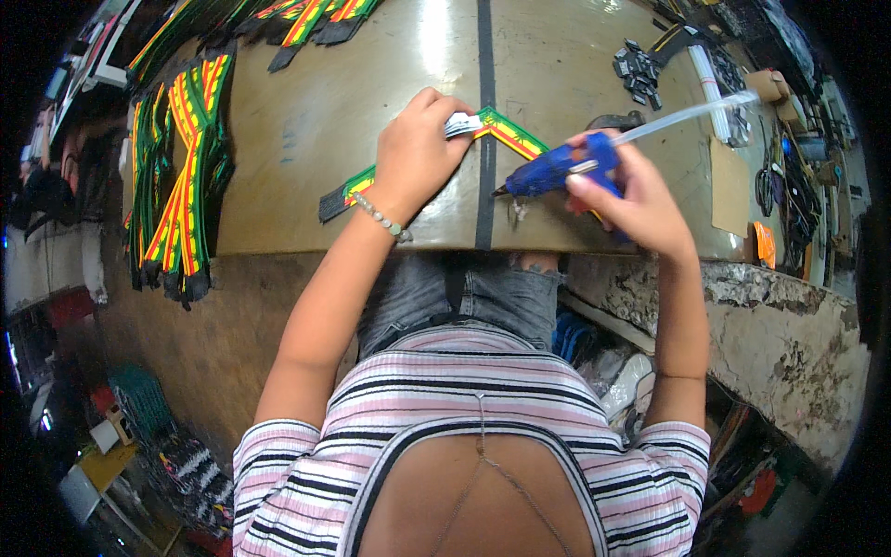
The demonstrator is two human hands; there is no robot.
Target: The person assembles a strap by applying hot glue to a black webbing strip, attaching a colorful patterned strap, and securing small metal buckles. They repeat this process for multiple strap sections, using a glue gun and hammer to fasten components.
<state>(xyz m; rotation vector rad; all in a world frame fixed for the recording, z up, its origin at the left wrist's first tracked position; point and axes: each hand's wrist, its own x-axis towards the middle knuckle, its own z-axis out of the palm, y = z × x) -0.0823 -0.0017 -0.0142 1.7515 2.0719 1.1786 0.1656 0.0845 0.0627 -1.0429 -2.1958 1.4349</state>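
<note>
Worn and glossy, the brown worktable (306,130) fills the upper part of the view, with a dark seam running down its middle. Draped over its left edge hangs a stack of striped straps (181,195) in green, yellow and red with black ends. Near the front edge lies one such strap (506,135), bent into a shallow V with its peak at the seam. The right hand (631,200) is wrapped around a blue glue gun (557,167), nozzle pointing left just below the peak. The left hand (418,153) presses down there, fingertips pinching a small white tag (462,123).
</note>
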